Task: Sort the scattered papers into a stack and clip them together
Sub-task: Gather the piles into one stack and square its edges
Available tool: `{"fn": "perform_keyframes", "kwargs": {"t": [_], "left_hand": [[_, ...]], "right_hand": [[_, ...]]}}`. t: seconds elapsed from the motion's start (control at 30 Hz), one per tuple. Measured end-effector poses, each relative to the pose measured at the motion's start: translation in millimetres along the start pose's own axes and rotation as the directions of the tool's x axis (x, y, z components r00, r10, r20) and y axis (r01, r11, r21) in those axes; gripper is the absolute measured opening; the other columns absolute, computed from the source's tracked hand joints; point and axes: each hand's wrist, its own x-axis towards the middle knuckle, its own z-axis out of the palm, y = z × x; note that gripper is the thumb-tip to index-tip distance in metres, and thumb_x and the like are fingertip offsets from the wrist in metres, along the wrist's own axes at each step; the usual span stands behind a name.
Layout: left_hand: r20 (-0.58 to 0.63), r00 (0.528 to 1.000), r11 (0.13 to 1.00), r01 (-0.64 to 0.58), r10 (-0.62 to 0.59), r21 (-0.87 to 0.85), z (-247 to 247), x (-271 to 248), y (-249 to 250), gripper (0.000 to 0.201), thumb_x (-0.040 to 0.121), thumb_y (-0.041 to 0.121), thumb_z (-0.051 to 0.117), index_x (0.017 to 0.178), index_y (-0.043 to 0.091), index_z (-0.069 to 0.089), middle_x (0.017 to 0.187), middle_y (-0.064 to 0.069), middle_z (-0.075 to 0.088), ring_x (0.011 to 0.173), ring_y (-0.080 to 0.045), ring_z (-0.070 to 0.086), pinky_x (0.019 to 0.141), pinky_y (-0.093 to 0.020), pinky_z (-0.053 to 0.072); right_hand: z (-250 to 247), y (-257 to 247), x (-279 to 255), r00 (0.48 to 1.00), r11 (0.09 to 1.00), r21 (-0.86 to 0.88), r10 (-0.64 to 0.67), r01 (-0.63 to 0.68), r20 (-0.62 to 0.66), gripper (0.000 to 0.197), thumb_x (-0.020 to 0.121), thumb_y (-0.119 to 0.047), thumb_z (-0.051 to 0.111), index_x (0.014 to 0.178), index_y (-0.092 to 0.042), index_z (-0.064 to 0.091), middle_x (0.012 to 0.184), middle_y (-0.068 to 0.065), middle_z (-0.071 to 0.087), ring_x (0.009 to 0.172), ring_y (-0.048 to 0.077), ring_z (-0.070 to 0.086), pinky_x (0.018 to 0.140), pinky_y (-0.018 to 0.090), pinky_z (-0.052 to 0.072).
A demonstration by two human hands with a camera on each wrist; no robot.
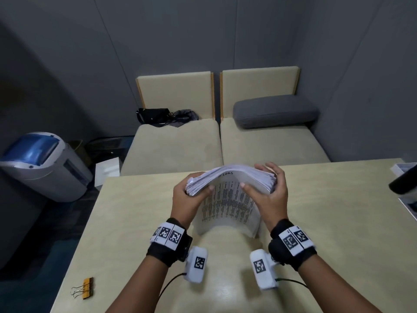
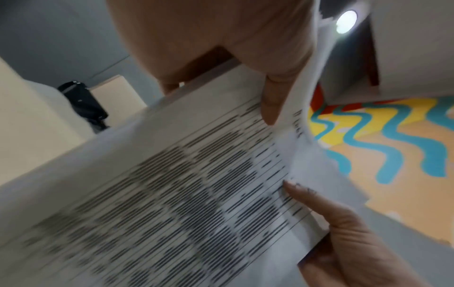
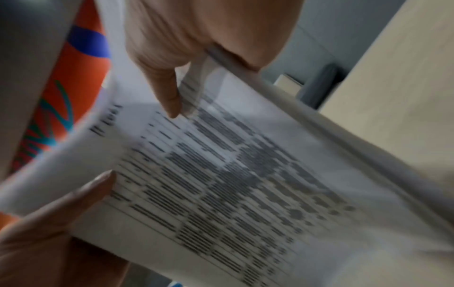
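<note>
A thick stack of printed papers [image 1: 228, 206] stands on its lower edge on the beige table [image 1: 338, 233], bowed, with the top sheet's dark text lines facing me. My left hand [image 1: 198, 186] grips the stack's upper left side, thumb on the front sheet and fingers behind. My right hand [image 1: 259, 179] grips the upper right side the same way. In the left wrist view my left hand [image 2: 221, 87] holds the papers [image 2: 172, 194] from above. The right wrist view shows my right hand [image 3: 209, 87] holding the papers [image 3: 245, 184]. Yellow binder clips [image 1: 84, 288] lie near the table's front left corner.
A grey and blue machine [image 1: 42, 163] stands on the floor at left. Beige sofa seats [image 1: 173, 143] sit beyond the table, with a black bag [image 1: 153, 117] and a grey cushion [image 1: 275, 111] on them. A black object [image 1: 404, 181] and paper are at the table's right edge.
</note>
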Motion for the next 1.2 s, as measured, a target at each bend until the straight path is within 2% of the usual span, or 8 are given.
{"fn": "perform_keyframes", "kwargs": {"t": [0.3, 0.4, 0.47, 0.53, 0.63, 0.87, 1.03, 1.2], "left_hand": [[-0.103, 0.969, 0.888, 0.247, -0.224, 0.389, -5.5, 5.5, -65.8, 0.029, 0.070, 0.029, 0.080, 0.075, 0.001, 0.072, 0.076, -0.020, 0.071, 0.072, -0.031, 0.067, 0.068, -0.049, 0.057], [-0.020, 0.996, 0.836, 0.079, -0.082, 0.543, -4.7, 8.0, -52.0, 0.038, 0.081, 0.023, 0.073, 0.060, -0.006, 0.059, 0.054, -0.016, 0.052, 0.053, -0.020, 0.043, 0.054, -0.031, 0.038], [0.109, 0.993, 0.740, -0.111, 0.050, 0.663, -1.9, 8.9, -29.7, 0.034, 0.079, 0.025, 0.061, 0.053, 0.004, 0.053, 0.050, -0.021, 0.048, 0.048, -0.031, 0.040, 0.053, -0.029, 0.029], [0.236, 0.966, 0.636, -0.246, 0.103, 0.732, -3.2, 13.7, -10.8, 0.025, 0.075, 0.024, 0.055, 0.054, 0.010, 0.055, 0.052, -0.019, 0.055, 0.049, -0.034, 0.041, 0.052, -0.029, 0.029], [0.282, 0.957, 0.616, -0.262, 0.066, 0.743, -23.3, 27.4, 5.7, 0.026, 0.072, 0.040, 0.066, 0.071, 0.015, 0.069, 0.057, -0.005, 0.066, 0.057, -0.026, 0.060, 0.052, -0.032, 0.043], [0.035, 0.993, 0.973, 0.101, -0.111, 0.207, -101.6, 25.5, -18.2, 0.042, 0.047, 0.041, 0.092, 0.075, 0.013, 0.077, 0.073, 0.005, 0.072, 0.067, -0.006, 0.062, 0.063, -0.020, 0.050], [0.069, 0.970, 0.972, 0.234, -0.232, -0.020, -80.1, 10.3, -41.4, 0.060, 0.056, 0.017, 0.090, 0.111, 0.011, 0.067, 0.108, -0.013, 0.072, 0.098, -0.029, 0.068, 0.085, -0.045, 0.056], [-0.015, 0.985, 0.985, 0.172, -0.172, 0.020, -61.6, 12.8, -50.4, 0.053, 0.065, 0.007, 0.084, 0.115, 0.007, 0.068, 0.110, -0.017, 0.072, 0.098, -0.032, 0.070, 0.081, -0.046, 0.058]], "right_hand": [[6.4, -5.0, -0.8, 0.997, 0.909, -0.414, -0.017, 0.047, 0.076, 0.098, 0.070, -0.022, 0.085, 0.146, -0.029, 0.024, 0.146, 0.001, 0.040, 0.131, 0.017, 0.044, 0.108, 0.043, 0.044], [3.0, -37.4, 24.4, 0.850, 0.487, -0.712, -0.420, 0.506, 0.317, 0.087, 0.070, -0.019, 0.075, 0.146, -0.018, 0.033, 0.154, 0.005, 0.033, 0.146, 0.025, 0.026, 0.120, 0.051, 0.021], [6.7, -57.8, 40.6, 0.782, 0.249, -0.743, -0.266, 0.621, 0.564, 0.068, 0.069, -0.016, 0.068, 0.135, -0.020, 0.051, 0.146, 0.005, 0.049, 0.144, 0.027, 0.031, 0.119, 0.051, 0.020], [6.4, -69.5, 49.4, 0.790, 0.259, -0.760, -0.023, 0.596, 0.613, 0.026, 0.073, -0.023, 0.063, 0.099, -0.025, 0.068, 0.108, 0.007, 0.072, 0.111, 0.031, 0.063, 0.091, 0.041, 0.050], [-9.4, -60.3, 60.4, 0.816, 0.454, -0.724, -0.013, 0.520, 0.578, 0.013, 0.076, -0.027, 0.074, 0.068, -0.018, 0.070, 0.069, 0.009, 0.071, 0.066, 0.026, 0.065, 0.057, 0.027, 0.039], [-62.4, -24.5, 60.7, 0.921, 0.916, -0.387, 0.051, 0.111, 0.385, 0.046, 0.057, -0.011, 0.090, 0.099, -0.013, 0.072, 0.094, 0.004, 0.074, 0.078, 0.000, 0.070, 0.078, 0.019, 0.054], [-68.1, 23.6, 42.0, 0.941, 0.967, -0.219, 0.192, -0.133, 0.279, 0.069, 0.033, -0.056, 0.093, 0.089, -0.020, 0.073, 0.095, 0.001, 0.077, 0.088, 0.017, 0.072, 0.082, 0.032, 0.058], [-80.8, 59.3, 28.6, 0.944, 0.963, -0.140, 0.254, -0.228, 0.210, 0.082, 0.038, -0.052, 0.094, 0.106, -0.014, 0.068, 0.105, 0.004, 0.074, 0.102, 0.024, 0.069, 0.086, 0.035, 0.056]]}}
